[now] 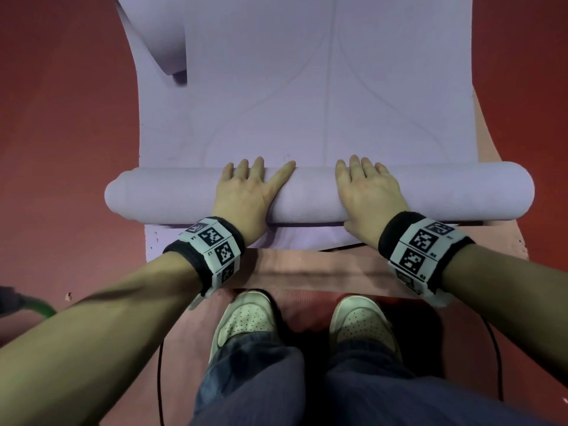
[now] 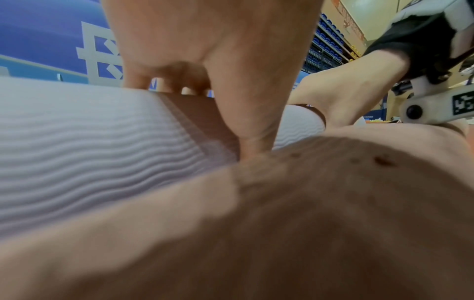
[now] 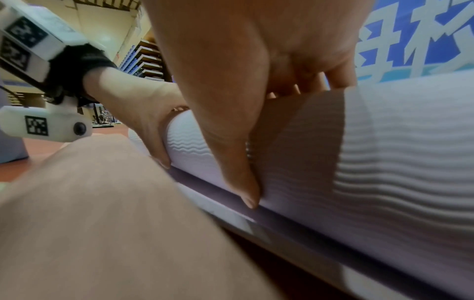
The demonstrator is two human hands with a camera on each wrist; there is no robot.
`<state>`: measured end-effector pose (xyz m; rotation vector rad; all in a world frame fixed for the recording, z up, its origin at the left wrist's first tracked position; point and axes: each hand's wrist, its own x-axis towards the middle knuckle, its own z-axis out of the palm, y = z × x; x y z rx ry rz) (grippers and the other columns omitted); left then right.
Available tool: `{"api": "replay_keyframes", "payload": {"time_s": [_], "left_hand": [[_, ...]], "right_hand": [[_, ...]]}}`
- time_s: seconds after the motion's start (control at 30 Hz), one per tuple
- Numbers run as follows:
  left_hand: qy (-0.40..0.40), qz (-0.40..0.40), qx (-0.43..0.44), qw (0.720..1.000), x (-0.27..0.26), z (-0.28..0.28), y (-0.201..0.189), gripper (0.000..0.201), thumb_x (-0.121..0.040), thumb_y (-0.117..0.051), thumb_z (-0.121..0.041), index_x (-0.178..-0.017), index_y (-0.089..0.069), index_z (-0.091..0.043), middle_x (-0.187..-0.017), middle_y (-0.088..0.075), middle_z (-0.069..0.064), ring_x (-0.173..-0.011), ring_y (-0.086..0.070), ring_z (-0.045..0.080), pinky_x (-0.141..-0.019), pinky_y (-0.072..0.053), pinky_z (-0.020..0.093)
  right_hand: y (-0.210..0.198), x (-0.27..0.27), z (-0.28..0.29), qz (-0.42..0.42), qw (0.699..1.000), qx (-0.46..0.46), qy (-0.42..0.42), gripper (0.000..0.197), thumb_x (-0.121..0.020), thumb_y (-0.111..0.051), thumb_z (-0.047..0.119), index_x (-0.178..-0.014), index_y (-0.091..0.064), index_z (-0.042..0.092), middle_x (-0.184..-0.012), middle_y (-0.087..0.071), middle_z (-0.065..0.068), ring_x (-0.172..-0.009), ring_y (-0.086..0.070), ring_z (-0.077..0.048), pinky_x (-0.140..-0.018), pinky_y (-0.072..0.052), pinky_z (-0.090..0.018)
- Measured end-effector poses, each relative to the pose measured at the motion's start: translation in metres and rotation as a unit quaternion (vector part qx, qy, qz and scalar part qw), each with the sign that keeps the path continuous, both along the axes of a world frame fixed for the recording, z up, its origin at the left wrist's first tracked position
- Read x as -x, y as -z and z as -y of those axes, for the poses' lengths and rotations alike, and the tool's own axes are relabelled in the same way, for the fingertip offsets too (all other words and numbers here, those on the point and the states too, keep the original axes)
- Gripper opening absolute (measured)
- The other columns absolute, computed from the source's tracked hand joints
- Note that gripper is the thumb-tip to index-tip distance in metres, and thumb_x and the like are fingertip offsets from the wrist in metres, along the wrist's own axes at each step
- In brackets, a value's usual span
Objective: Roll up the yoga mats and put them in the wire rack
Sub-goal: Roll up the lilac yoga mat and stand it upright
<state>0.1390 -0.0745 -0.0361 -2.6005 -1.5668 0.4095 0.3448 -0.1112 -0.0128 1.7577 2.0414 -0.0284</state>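
A lilac yoga mat [image 1: 307, 103] lies spread on the floor, its near end wound into a thick roll [image 1: 172, 195] lying crosswise in front of me. My left hand [image 1: 249, 186] presses on top of the roll left of centre, fingers straight and spread. My right hand [image 1: 365, 186] presses on it right of centre in the same way. In the right wrist view the thumb [image 3: 243, 182] lies down the near side of the roll [image 3: 397, 142]. A short strip of the mat's near edge [image 1: 307, 238] shows behind the roll. The wire rack is out of view.
A pink mat [image 1: 307, 269] lies under the lilac one, with my shoes [image 1: 246, 318] standing on it. The lilac mat's far left corner [image 1: 159, 35] is folded over. Red floor [image 1: 61, 149] lies on both sides. A black cable [image 1: 159, 379] trails by my left leg.
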Motion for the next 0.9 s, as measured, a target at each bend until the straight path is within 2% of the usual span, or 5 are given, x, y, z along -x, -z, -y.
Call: {"api": "replay_keyframes", "payload": {"time_s": [0.27, 0.4, 0.5, 0.6, 0.9], "left_hand": [[0.048, -0.008, 0.069, 0.996, 0.002, 0.044, -0.021, 0.103, -0.069, -0.068, -0.059, -0.152, -0.010, -0.039, -0.122, -0.054, 0.004, -0.102, -0.059, 0.028, -0.081, -0.044, 0.037], [0.071, -0.035, 0.106, 0.991, 0.002, 0.072, -0.024, 0.100, -0.073, -0.067, -0.048, -0.152, -0.006, -0.039, -0.124, -0.052, 0.003, -0.105, -0.058, 0.028, -0.083, -0.043, 0.036], [0.075, -0.032, 0.107, 0.991, 0.002, 0.076, -0.022, 0.103, -0.076, -0.064, -0.045, -0.154, 0.002, -0.035, -0.135, -0.046, 0.008, -0.115, -0.052, 0.029, -0.095, -0.040, 0.038], [0.056, -0.029, 0.129, 0.990, -0.001, 0.073, -0.021, 0.112, -0.076, -0.067, -0.045, -0.155, 0.011, -0.031, -0.154, -0.028, 0.016, -0.132, -0.040, 0.034, -0.112, -0.030, 0.044], [0.053, 0.027, 0.163, 0.985, 0.001, 0.072, -0.022, 0.134, -0.074, -0.069, -0.067, -0.149, 0.034, -0.024, -0.161, 0.030, 0.015, -0.148, 0.028, 0.038, -0.118, 0.007, 0.064]], "right_hand": [[-0.015, -0.011, 0.044, -0.025, 0.997, 0.056, -0.047, 0.089, -0.074, -0.072, 0.046, -0.140, -0.029, 0.005, -0.127, -0.050, -0.011, -0.111, -0.052, -0.028, -0.088, -0.042, -0.036], [-0.002, -0.016, 0.080, -0.024, 0.997, 0.071, -0.022, 0.097, -0.052, -0.083, 0.048, -0.126, -0.051, -0.005, -0.104, -0.062, -0.020, -0.086, -0.060, -0.035, -0.072, -0.051, -0.041], [-0.001, -0.011, 0.082, -0.027, 0.996, 0.087, -0.015, 0.106, -0.060, -0.080, 0.052, -0.138, -0.038, -0.005, -0.125, -0.054, -0.026, -0.107, -0.056, -0.038, -0.091, -0.048, -0.047], [-0.002, -0.009, 0.080, -0.068, 0.994, 0.089, 0.005, 0.108, -0.077, -0.068, 0.049, -0.152, -0.008, 0.002, -0.155, -0.022, -0.024, -0.142, -0.027, -0.036, -0.118, -0.022, -0.045], [0.001, -0.013, 0.073, -0.147, 0.983, 0.107, 0.030, 0.125, -0.072, -0.072, 0.055, -0.156, 0.009, 0.009, -0.163, 0.010, -0.017, -0.152, 0.006, -0.026, -0.121, 0.003, -0.035]]}}
